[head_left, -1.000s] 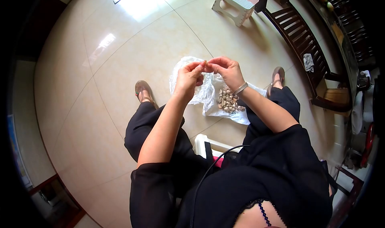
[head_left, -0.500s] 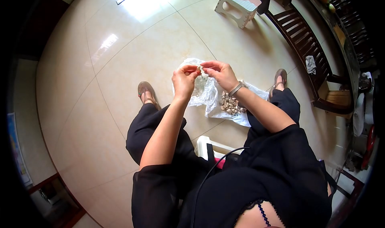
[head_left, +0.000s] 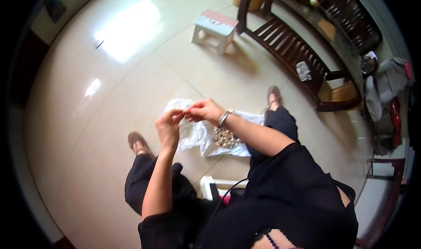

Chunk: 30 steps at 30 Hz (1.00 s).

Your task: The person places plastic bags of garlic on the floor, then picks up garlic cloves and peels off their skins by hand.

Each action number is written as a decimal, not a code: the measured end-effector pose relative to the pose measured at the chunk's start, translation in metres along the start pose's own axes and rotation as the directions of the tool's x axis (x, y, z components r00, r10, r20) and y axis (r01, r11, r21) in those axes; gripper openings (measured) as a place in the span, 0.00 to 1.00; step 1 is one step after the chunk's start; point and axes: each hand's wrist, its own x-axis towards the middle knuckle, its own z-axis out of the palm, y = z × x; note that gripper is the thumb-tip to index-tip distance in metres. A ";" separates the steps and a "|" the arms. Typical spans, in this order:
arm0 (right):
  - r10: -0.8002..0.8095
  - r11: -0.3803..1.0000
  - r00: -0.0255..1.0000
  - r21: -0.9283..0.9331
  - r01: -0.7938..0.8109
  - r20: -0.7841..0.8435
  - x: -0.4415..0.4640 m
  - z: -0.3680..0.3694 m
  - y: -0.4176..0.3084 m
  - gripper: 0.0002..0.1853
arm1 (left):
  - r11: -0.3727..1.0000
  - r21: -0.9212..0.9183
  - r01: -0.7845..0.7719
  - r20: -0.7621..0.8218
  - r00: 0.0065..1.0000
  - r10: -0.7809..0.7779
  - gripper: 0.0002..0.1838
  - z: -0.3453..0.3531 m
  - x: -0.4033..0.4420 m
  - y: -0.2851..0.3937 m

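Observation:
My left hand (head_left: 168, 127) and my right hand (head_left: 205, 110) meet at the fingertips above the white plastic bags. The fingers of both are pinched together, and whatever is between them is too small and blurred to name. A metal bracelet circles the right wrist. Beneath the hands lies a crumpled, translucent plastic bag (head_left: 189, 137). Beside it, partly behind my right wrist, a pile of small brownish-white pieces, like garlic cloves, (head_left: 224, 137) rests on a white bag (head_left: 242, 150) spread on the floor.
My feet are on the tiled floor (head_left: 101, 130) either side of the bags. A small stool (head_left: 215, 23) stands ahead, beside a dark wooden bench (head_left: 289, 45) with a cloth (head_left: 303, 71) on it. A white stool edge (head_left: 206, 187) shows between my legs.
The view has shifted, so the room sits lower and further left. My fingertips have closed together; half a second ago they were slightly apart around a small pale piece.

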 end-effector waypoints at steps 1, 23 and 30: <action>-0.010 1.000 0.999 0.024 0.009 0.036 -0.001 0.000 -0.002 0.08 | 0.996 0.084 -0.039 0.005 0.999 0.039 0.08 -0.001 0.001 0.003; -0.050 0.992 0.989 -0.110 0.065 0.136 -0.009 -0.005 -0.022 0.09 | 0.828 0.421 -0.371 0.113 0.927 0.358 0.05 -0.009 0.000 0.036; 0.003 0.997 0.992 -0.078 0.006 0.124 -0.015 -0.008 -0.026 0.09 | 0.761 0.420 -0.494 0.163 0.866 0.473 0.09 -0.008 -0.002 0.036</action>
